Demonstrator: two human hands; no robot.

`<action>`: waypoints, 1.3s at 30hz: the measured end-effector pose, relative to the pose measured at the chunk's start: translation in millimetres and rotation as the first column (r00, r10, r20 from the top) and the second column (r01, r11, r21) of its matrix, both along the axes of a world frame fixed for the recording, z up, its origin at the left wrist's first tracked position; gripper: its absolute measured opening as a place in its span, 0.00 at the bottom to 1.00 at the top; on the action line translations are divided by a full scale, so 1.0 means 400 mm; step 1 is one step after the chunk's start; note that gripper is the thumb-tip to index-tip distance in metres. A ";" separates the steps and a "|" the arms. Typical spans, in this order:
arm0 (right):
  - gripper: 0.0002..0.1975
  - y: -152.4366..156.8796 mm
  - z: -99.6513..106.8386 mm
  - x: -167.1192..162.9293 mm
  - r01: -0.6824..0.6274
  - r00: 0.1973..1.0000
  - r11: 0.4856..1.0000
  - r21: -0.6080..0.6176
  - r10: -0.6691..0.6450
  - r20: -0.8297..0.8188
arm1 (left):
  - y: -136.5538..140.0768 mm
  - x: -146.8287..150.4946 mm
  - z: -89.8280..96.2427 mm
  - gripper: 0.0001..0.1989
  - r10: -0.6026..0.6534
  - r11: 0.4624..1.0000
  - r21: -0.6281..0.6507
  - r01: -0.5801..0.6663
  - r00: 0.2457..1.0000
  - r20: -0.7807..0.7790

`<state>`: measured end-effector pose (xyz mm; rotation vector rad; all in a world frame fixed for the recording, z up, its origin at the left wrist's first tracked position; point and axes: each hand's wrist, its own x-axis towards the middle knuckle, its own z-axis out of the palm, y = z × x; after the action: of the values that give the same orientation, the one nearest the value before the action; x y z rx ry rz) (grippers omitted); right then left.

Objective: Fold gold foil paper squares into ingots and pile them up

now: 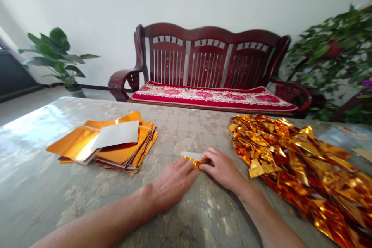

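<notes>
A sheet of gold foil paper [190, 155], pale grey on its back, lies partly folded on the table in front of me. My left hand [178, 180] is closed over its near edge, fingers pressed down on the gold strip. On the right end, my right hand [219, 166] pinches the paper between thumb and fingers. To the left is a loose stack of flat gold foil sheets [124, 155], with one sheet [119, 135] turned grey side up on top. At the right spreads a large heap of folded gold foil pieces [290, 155].
The table [87, 197] has a glossy floral cover. Beyond it stands a dark red wooden bench [206, 62] with a red patterned cushion [209, 96]. Potted plants stand at the left [58, 56] and right [334, 54]. Clear plastic [345, 137] lies behind the heap.
</notes>
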<state>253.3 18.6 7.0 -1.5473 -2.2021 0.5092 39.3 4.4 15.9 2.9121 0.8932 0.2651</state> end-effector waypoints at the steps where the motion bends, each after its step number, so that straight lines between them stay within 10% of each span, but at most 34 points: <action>1: 0.03 0.001 -0.002 0.003 0.004 1.000 1.000 -0.016 -0.004 -0.024 | 0.000 0.000 0.001 0.09 0.003 1.000 0.004 -0.003 1.000 -0.010; 39: 0.09 0.028 -0.004 0.053 0.054 0.982 0.998 -0.007 -0.055 -0.181 | -0.004 0.012 0.008 0.21 0.001 1.000 -0.002 -0.001 0.995 -0.096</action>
<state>274.5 29.8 5.3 -1.4953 -2.0178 0.6102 44.0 2.7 19.2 2.9444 0.9079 0.1254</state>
